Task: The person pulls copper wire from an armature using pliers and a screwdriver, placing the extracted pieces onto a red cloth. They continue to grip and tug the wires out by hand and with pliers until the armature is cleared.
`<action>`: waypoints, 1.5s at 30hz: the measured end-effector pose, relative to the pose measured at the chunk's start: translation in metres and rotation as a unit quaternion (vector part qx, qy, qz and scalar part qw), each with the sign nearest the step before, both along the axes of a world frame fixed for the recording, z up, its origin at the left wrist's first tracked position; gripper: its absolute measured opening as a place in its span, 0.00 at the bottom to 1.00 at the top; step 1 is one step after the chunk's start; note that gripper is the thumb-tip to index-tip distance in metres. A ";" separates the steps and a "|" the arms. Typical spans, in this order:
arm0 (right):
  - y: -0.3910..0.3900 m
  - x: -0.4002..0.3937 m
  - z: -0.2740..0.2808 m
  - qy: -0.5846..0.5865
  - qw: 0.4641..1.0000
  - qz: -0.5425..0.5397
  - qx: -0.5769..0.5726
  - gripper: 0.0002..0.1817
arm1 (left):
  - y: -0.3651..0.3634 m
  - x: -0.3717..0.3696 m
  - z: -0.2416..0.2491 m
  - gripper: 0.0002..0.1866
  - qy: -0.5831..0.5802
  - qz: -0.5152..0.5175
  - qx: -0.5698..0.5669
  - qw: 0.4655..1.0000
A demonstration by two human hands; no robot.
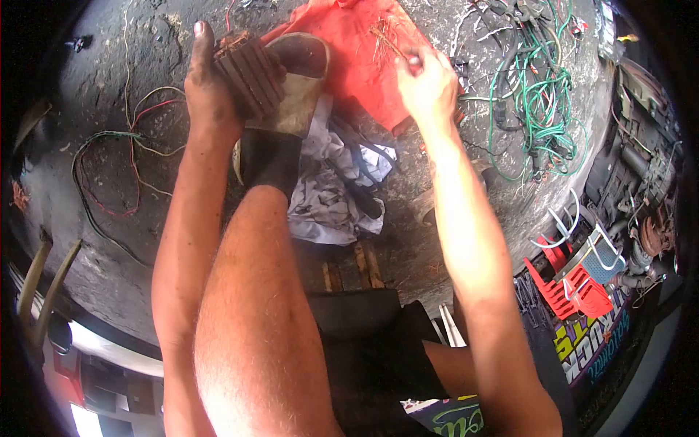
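My left hand is wrapped round a dark, ridged metal block with copper-coloured bits at its top edge, held above my shoe. Over the right part of the red cloth, my right hand is closed, its fingers pinched together near thin copper strands. What lies between those fingers is too small to name. The strands rest on or just above the cloth.
Green and black wires lie tangled at the right. Crumpled pale cloth is beside my foot. Loose thin wires curve over the ground at the left. Red and blue plastic baskets stand at the lower right.
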State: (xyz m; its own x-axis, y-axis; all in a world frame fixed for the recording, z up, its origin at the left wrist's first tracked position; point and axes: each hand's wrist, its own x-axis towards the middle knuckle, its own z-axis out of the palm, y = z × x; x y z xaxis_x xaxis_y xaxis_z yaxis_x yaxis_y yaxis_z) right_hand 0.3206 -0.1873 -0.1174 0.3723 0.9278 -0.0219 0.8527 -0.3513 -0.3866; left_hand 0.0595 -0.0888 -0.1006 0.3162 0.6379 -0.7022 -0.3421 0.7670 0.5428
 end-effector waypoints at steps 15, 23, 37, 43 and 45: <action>0.018 0.005 0.016 0.042 0.998 0.004 -0.041 0.09 | 0.000 0.006 0.004 0.44 0.011 0.028 -0.034 0.999; -0.012 -0.012 0.039 0.069 0.996 0.015 -0.051 0.16 | -0.005 0.000 0.000 0.45 0.003 0.008 -0.013 1.000; -0.125 -0.065 0.012 0.013 0.960 0.104 -0.258 0.22 | -0.015 -0.009 -0.005 0.45 -0.094 -0.054 0.133 0.985; -0.126 -0.063 0.008 0.018 0.950 0.133 -0.280 0.17 | -0.016 -0.003 0.007 0.38 -0.084 -0.018 0.145 0.986; -0.122 -0.064 0.009 0.013 0.949 0.129 -0.288 0.17 | -0.012 -0.001 0.016 0.42 -0.033 -0.033 0.097 0.994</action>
